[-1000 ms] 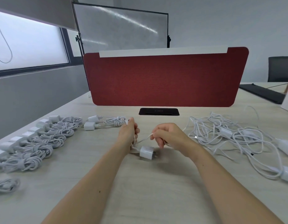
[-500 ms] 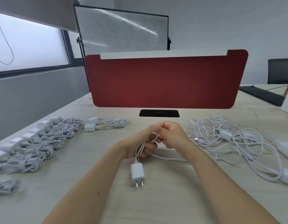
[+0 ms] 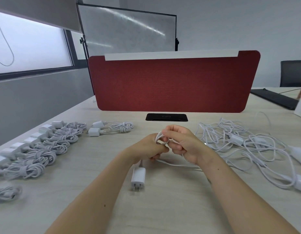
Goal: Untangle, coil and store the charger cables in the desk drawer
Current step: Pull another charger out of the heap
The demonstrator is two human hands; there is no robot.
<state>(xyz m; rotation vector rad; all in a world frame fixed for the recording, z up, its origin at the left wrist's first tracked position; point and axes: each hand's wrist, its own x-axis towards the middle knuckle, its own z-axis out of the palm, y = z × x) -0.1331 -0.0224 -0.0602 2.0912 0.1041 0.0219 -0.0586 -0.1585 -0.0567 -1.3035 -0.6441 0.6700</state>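
The left hand [image 3: 146,150] and right hand [image 3: 182,144] both pinch the cable [image 3: 159,137] loops. Its tail could snag the messy pile [image 3: 247,146] at the tabletop's [image 3: 163,208] right edge.

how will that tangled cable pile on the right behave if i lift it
Probably floppy: the tangled pile lies in loose, sagging loops. It likely drags up as one clump, since strands cross. Its plug blocks would probably dangle as weights.

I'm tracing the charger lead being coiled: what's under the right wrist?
The white cable leaves the left hand, lies on the desk and slips under the wrist of the right hand. The forearm covers where it goes next.
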